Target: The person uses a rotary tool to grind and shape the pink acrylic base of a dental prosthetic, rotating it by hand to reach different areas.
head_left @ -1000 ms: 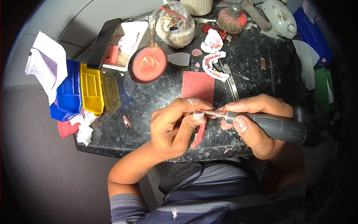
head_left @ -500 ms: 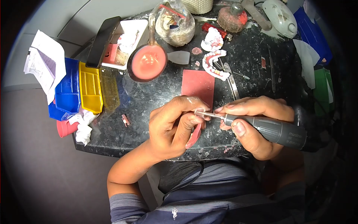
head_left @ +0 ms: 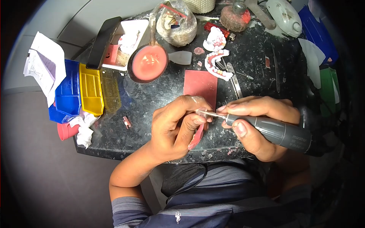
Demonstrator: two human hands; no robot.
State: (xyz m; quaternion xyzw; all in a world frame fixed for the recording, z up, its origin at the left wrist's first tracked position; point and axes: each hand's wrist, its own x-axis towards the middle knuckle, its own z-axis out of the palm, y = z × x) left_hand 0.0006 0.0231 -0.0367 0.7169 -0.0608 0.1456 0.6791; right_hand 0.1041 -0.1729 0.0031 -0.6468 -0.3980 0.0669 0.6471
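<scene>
Left hand [head_left: 176,131] pinches a curved, glossy pink strip [head_left: 196,137] (upper end hidden); right hand [head_left: 262,145] grips a dark-grey cylindrical handpiece [head_left: 279,133].

Bench top [head_left: 144,110]: black, scuffed, speckled with pale and pink residue. On it, a pink sheet [head_left: 200,85] lies just in front of a dental arch model [head_left: 217,64], which sits beside a metal tool [head_left: 235,81]. To the left, a pan [head_left: 149,64] of pink material; farther left, a white tray [head_left: 133,36] and a yellow bin [head_left: 90,89].
</scene>
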